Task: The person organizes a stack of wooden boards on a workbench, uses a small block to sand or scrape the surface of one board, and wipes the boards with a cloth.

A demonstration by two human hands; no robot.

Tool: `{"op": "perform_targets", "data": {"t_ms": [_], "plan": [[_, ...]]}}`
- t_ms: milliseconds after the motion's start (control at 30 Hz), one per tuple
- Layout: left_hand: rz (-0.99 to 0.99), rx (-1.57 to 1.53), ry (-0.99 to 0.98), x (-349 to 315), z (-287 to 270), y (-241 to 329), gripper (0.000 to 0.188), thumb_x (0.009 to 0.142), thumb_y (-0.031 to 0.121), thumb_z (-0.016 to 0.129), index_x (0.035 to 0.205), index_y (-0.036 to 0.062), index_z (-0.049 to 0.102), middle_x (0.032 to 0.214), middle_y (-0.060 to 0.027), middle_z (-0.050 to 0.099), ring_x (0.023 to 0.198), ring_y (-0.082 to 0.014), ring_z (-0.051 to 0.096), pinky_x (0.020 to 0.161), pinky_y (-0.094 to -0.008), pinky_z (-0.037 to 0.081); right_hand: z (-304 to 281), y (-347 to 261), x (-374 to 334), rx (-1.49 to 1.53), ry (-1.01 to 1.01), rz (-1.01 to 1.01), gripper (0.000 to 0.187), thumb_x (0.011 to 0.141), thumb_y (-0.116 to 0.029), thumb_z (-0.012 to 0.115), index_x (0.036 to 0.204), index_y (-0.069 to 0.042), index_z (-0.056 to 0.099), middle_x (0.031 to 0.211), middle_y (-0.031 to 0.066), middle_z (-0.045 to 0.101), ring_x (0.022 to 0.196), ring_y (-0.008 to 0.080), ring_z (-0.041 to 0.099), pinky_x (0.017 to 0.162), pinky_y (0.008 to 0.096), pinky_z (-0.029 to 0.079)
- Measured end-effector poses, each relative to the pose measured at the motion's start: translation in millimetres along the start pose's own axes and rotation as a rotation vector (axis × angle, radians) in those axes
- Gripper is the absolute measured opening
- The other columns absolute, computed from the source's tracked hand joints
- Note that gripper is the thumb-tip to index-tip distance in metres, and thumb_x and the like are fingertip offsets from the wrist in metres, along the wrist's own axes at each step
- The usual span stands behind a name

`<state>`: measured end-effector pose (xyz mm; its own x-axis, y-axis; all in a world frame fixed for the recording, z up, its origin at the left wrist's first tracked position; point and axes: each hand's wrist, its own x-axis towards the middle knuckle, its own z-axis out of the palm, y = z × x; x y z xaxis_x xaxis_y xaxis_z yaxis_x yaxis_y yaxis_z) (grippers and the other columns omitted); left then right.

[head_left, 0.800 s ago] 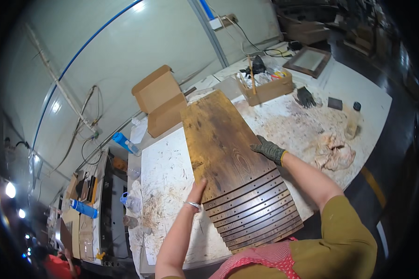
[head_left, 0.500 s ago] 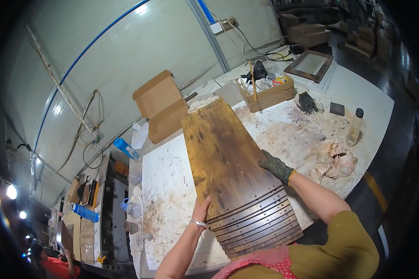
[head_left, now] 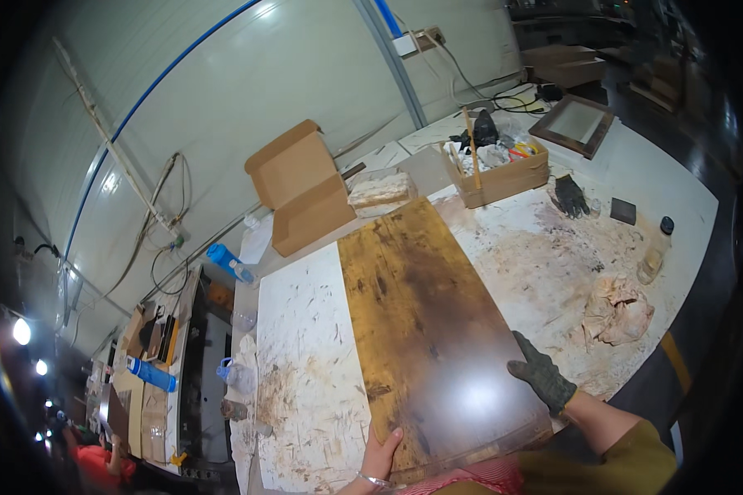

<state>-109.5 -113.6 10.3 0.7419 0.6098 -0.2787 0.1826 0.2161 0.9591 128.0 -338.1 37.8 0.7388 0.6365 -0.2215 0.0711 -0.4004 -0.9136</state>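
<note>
While flat on table (head_left: 305,330): both hands' grip clamping board (head_left: 421,313) edges, L (head_left: 381,450) bare, R (head_left: 541,381) gloved.

You face a pale panelled wall (head_left: 248,91) with a blue pipe (head_left: 165,78) and loose cables (head_left: 153,239) running across it. A stained white worktop (head_left: 305,330) stands against it; dark floor (head_left: 693,355) borders its right edge.

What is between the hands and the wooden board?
Nothing visible. The bare left hand grips the board at its near left edge, and the gloved right hand rests directly on its right edge.
</note>
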Motion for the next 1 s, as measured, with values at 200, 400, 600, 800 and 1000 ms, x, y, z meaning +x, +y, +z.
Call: {"op": "perform_targets", "data": {"t_ms": [200, 400, 600, 800, 1000], "plan": [[-0.045, -0.066, -0.042, -8.7, -7.7, -23.3, 0.059, 0.085, 0.013, 0.059, 0.134, 0.0018, 0.027, 0.123, -0.0121, 0.047, 0.111, -0.0196, 0.045, 0.095, -0.0322, 0.037, -4.6, 6.0, -17.3, 0.055, -0.033, 0.027, 0.081, 0.081, -0.041, 0.059, 0.140, -0.001, 0.020, 0.140, 0.0249, 0.030, 0.130, 0.0336, 0.032, 0.104, 0.0368, 0.029], [-0.450, -0.353, -0.115, 17.4, -22.3, -0.2, 0.058, 0.090, 0.040, 0.049, 0.132, 0.0029, 0.034, 0.127, -0.0127, 0.047, 0.115, -0.0244, 0.047, 0.097, -0.0383, 0.040, -3.4, -8.2, -23.8, 0.495, -0.169, -0.036, 0.081, 0.080, -0.037, 0.061, 0.140, 0.000, 0.022, 0.139, 0.0218, 0.033, 0.130, 0.0281, 0.033, 0.105, 0.0353, 0.028], [-0.472, -0.298, -0.167, 20.2, -12.5, -9.1, 0.065, 0.089, 0.044, 0.049, 0.133, 0.0001, 0.032, 0.133, -0.0137, 0.042, 0.119, -0.0241, 0.043, 0.099, -0.0378, 0.037, 2.3, 31.1, -10.5, 0.452, -0.047, -0.035, 0.079, 0.081, -0.036, 0.061, 0.142, -0.005, 0.022, 0.141, 0.0125, 0.033, 0.126, 0.0225, 0.035, 0.105, 0.0329, 0.026], [-0.396, -0.021, -0.344, 42.4, -46.7, 8.7, 0.073, 0.087, 0.057, 0.043, 0.142, 0.0131, 0.023, 0.145, -0.0108, 0.022, 0.130, -0.0208, 0.026, 0.100, -0.0379, 0.032, 7.8, 7.7, -37.6, 0.746, -0.063, 0.041, 0.071, 0.083, -0.036, 0.059, 0.140, -0.006, 0.028, 0.135, 0.0096, 0.040, 0.121, 0.0206, 0.041, 0.099, 0.0320, 0.035], [0.030, 0.037, -0.292, 203.2, -114.1, 37.9, 0.068, 0.087, 0.059, 0.038, 0.138, 0.0147, 0.032, 0.138, -0.0067, 0.039, 0.123, -0.0232, 0.039, 0.095, -0.0387, 0.036, 9.3, 67.5, -111.3, 0.714, 0.782, 0.164, 0.051, 0.085, -0.038, 0.056, 0.125, -0.008, 0.048, 0.126, 0.0055, 0.049, 0.103, 0.0195, 0.048, 0.084, 0.0312, 0.041]]}}
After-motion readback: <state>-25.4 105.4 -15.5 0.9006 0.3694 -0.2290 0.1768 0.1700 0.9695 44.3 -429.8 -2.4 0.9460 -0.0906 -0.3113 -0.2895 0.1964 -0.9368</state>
